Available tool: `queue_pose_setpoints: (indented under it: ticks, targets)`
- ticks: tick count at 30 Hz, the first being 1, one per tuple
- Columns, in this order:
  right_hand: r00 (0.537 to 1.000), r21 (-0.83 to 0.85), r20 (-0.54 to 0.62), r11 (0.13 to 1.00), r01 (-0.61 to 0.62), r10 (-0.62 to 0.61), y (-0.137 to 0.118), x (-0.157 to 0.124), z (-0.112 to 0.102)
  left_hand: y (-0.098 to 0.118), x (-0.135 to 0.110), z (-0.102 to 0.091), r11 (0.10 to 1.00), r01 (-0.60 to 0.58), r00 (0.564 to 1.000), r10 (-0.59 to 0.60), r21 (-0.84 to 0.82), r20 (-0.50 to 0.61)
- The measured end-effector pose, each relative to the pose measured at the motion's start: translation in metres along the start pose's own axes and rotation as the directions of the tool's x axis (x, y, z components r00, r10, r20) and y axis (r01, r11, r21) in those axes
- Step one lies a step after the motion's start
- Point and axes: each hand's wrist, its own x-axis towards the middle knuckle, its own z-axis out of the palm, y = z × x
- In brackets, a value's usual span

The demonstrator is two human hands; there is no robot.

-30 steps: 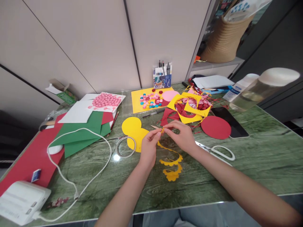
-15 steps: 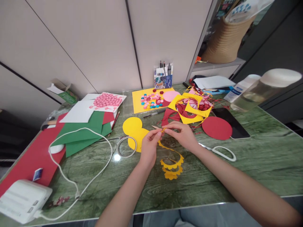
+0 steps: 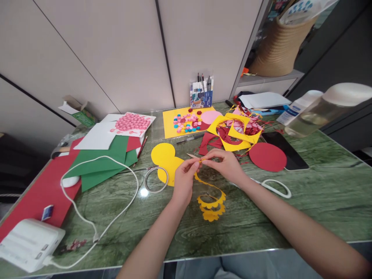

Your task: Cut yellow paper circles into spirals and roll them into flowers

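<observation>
Above the middle of the table, my left hand [image 3: 186,174] and my right hand [image 3: 225,164] meet fingertip to fingertip. Both pinch the upper end of a yellow paper spiral strip [image 3: 213,201] with a scalloped edge; its lower coils hang below the fingers. A thin, pale pointed stick [image 3: 192,156] juts out to the left from the fingertips. Most of it is hidden, so I cannot tell its full shape. Yellow paper circles [image 3: 163,154] lie just left of my left hand, partly under a roll of clear tape [image 3: 145,182]. Beneath my right forearm rest white-handled scissors [image 3: 276,188].
Cut yellow and red paper scraps [image 3: 235,147] are piled behind my right hand, beside a red paper circle [image 3: 267,157] and a phone [image 3: 290,155]. Bottles [image 3: 316,112] stand far right. A white cable [image 3: 136,186] loops leftward from a power bank [image 3: 31,244].
The view has shifted slightly. Both hands stay at nearly the same spot, with small finger movement around the rolled end of the yellow strip.
</observation>
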Motion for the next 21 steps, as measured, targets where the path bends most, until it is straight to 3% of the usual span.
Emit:
queue_pose_setpoints:
  ticks: [9,21]
  targets:
    - [1.0,-0.027,-0.006,1.0,0.015,-0.015,0.0013,-0.0003,-0.0008,-0.0009,-0.0021,-0.0018,0.977,-0.118,0.993,0.115,0.176,0.025]
    - [0.998,-0.122,-0.005,0.991,0.054,-0.055,-0.0011,-0.004,0.0008,-0.0049,0.0023,-0.004,0.965,-0.152,0.988,0.156,0.213,-0.001]
